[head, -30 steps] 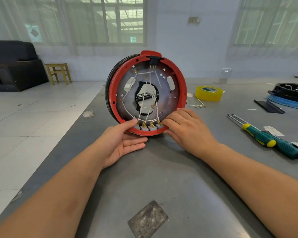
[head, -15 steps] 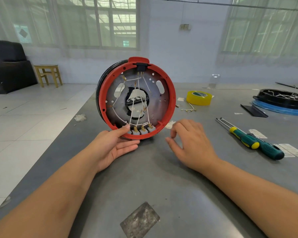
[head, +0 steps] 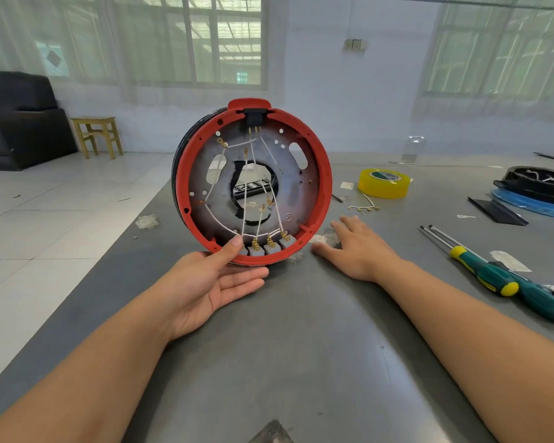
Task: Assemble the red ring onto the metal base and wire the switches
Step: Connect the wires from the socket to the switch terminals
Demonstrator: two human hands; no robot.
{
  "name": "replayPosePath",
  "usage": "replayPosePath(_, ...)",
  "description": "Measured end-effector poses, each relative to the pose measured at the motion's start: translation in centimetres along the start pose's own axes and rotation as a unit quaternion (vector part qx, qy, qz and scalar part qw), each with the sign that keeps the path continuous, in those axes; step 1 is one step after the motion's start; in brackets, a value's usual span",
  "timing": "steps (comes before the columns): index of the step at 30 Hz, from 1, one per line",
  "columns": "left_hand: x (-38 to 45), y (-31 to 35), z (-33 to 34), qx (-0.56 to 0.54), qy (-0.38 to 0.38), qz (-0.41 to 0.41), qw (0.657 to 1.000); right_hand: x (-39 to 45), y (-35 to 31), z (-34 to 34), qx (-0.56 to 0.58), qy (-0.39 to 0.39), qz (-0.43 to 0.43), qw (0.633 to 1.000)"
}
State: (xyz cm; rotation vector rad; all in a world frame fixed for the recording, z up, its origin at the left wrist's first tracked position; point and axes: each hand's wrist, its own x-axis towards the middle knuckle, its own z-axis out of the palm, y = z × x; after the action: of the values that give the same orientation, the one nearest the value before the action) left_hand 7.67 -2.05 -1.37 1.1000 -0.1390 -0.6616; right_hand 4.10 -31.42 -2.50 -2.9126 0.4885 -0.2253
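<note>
Red ring (head: 325,177) and metal base (head: 296,183) stand on edge at frame centre, propped only by your left hand (head: 210,282), fingers (head: 247,279) spread beneath and thumb pressing the lower rim. Let go and it could roll or topple (the white wires (head: 246,212) look thin), tugging the brass terminals off the grey switches (head: 271,247). Your right hand (head: 359,247) lies flat on the surface (head: 301,362), fingers apart, holding nothing.
</note>
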Motion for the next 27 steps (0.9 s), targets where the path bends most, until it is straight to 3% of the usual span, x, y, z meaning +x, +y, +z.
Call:
replayPosePath(3,0.4,-0.2,-0.5,-0.004,-0.01,-0.002,1.0,2.9,1.2,-0.1,-0.019,-0.001,0.045,0.999)
replayPosePath(9,0.7,-0.3,-1.0,-0.005,-0.015,-0.001,1.0,7.5,3.2,-0.5,-0.036,0.078,0.114,0.99)
replayPosePath(14,0.6,-0.5,-0.7,-0.002,-0.006,0.003,1.0,8.9,4.2,-0.6,-0.022,0.039,0.138,0.989)
replayPosePath(27,-0.5,-0.1,-0.1,0.0,-0.012,0.013,1.0,1.6,1.7,-0.9,-0.031,0.096,0.065,0.993)
